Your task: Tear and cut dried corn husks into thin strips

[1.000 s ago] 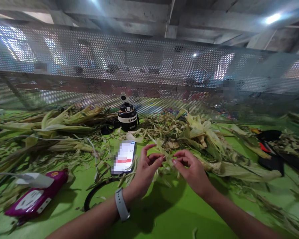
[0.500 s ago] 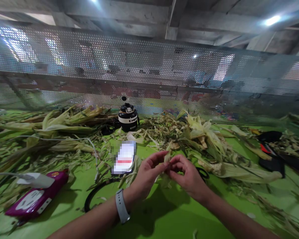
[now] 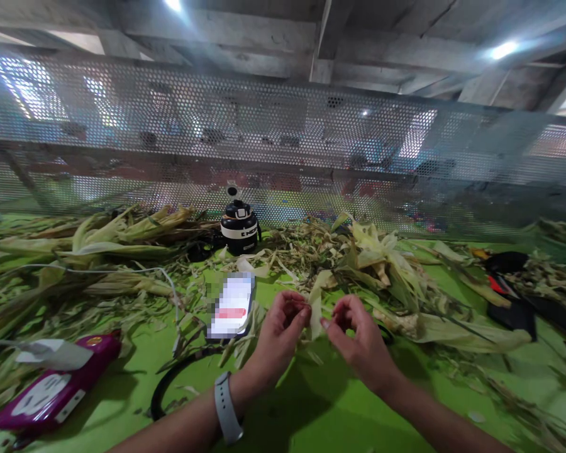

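Observation:
Over the green tabletop, a pale strip of corn husk (image 3: 316,307) stands between my two hands. The thumb and fingertips of my left hand (image 3: 283,330) are pinched at its left edge; that wrist wears a grey watch band. Just right of the strip, my right hand (image 3: 358,336) has its fingers curled in and the thumb close to the index finger. Whatever lies between those fingertips is too small to make out. More husk pieces lie beneath and behind the hands. Left of my left hand lies a lit phone (image 3: 231,307) with a blurred screen.
A black bottle (image 3: 239,229) with its lid up stands behind the phone. Heaped corn husks (image 3: 117,236) lie at left, more husks (image 3: 391,251) at right. At front left sits a purple power strip (image 3: 59,384) with a white plug and cable. Perforated metal panel (image 3: 283,145) runs behind.
My hands, close together at the husk before, have moved slightly apart. The right hand has shifted right and the husk strip now stands by the left fingertips. The whole view has shifted slightly.

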A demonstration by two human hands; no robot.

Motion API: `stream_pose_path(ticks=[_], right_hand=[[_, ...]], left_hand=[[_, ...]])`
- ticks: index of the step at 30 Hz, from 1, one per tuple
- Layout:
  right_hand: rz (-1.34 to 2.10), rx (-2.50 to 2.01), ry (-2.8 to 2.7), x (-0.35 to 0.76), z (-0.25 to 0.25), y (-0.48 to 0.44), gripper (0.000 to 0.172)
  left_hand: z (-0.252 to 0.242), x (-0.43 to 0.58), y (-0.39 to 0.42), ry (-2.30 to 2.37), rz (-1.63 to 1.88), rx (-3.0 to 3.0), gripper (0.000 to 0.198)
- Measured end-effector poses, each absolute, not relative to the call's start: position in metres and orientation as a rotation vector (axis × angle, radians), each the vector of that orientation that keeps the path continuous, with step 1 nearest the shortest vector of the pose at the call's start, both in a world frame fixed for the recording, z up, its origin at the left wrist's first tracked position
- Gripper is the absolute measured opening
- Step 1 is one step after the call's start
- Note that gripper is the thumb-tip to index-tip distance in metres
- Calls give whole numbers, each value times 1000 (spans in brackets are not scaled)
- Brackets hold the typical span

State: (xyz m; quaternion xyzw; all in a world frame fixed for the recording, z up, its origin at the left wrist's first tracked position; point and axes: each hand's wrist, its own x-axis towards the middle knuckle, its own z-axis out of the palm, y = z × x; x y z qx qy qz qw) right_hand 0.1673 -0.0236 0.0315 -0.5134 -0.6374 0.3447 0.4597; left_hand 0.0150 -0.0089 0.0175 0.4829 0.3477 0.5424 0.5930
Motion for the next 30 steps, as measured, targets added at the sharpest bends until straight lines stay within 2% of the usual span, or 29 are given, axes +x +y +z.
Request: stream_pose_path(ticks=[5, 7, 11, 16, 25, 30], right_hand=[[1107, -1160, -1415, 171, 39, -15, 32], [1193, -1138, -1404, 170, 39, -14, 32], [1124, -1133, -1383, 168, 36, -16, 29], [1127, -1135, -1328, 169, 37, -14, 29], [1097, -1174, -1190, 175, 46, -4, 31], [1170, -1168, -1243, 171, 42, -7, 32]], left_hand=[[9, 16, -10, 709, 1135, 1289, 23], [8, 17, -12, 687, 1112, 1266, 24], [8, 20, -16, 672, 1088, 1130, 28], [6, 22, -16, 663, 1041, 1013, 47], [8, 18, -13, 752, 997, 1222, 28], [8, 20, -16, 715, 977, 1192, 30]])
